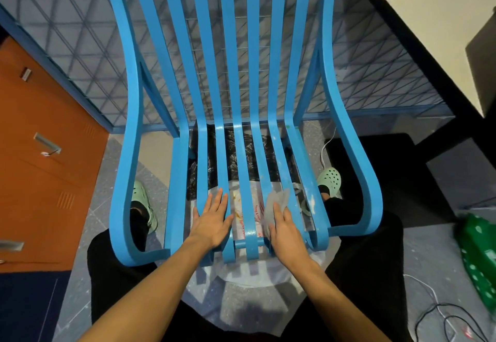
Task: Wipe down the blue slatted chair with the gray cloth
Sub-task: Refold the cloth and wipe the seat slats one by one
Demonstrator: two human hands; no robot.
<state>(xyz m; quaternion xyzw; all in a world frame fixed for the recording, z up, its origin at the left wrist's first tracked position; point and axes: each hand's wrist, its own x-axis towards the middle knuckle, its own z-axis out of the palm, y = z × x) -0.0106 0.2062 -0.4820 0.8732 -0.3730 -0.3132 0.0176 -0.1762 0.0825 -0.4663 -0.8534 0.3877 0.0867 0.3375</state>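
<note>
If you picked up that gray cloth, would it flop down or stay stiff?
Probably floppy: the gray cloth lies crumpled under the right hand. Likely light too, since it looks thin. Pushed, it may sag into the gaps between the slats of the blue chair.

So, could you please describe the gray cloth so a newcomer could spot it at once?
Find the blue slatted chair filling the view, then its seat's front edge. There the right hand presses the gray cloth onto a slat: pale and crumpled, on top, unlike the printed plastic beneath.
</note>
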